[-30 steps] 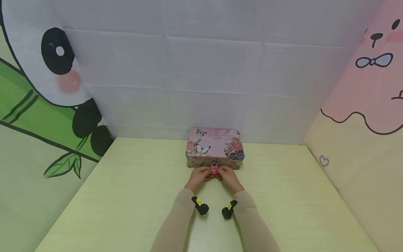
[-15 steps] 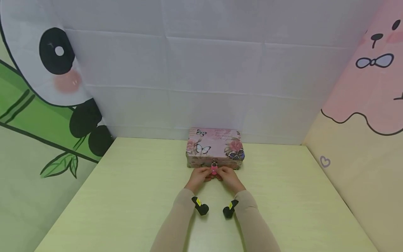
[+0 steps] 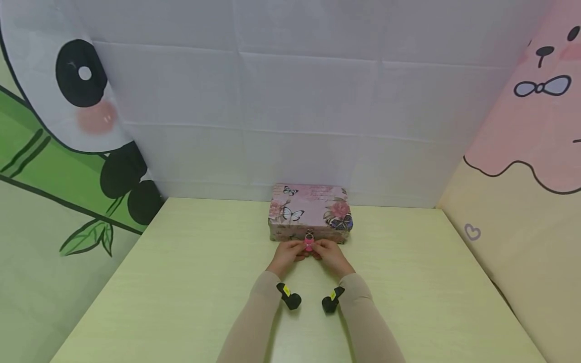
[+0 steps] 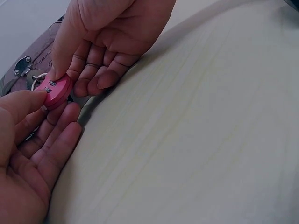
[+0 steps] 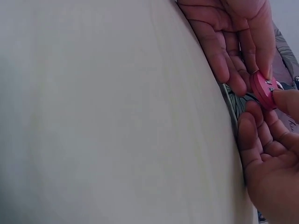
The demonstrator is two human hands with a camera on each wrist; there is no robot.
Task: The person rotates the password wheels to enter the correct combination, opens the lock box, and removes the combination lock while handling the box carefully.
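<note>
Left hand [image 3: 287, 254] and right hand [image 3: 330, 254] both pinch the pink padlock [image 3: 308, 245], lower centre of frame, at the front of the box [image 3: 308, 204]. Risk: crowded fingertips [image 4: 59, 66] could turn the wrong dial [image 4: 53, 83].

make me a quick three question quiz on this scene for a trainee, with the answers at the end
1. Which colour is the padlock at the front of the box? A green, B pink, C black
2. True or false: the box stands wide open.
3. How many hands hold the padlock, and which?

Key:
1. B
2. False, it is shut.
3. Two, the left hand and the right hand.
</note>
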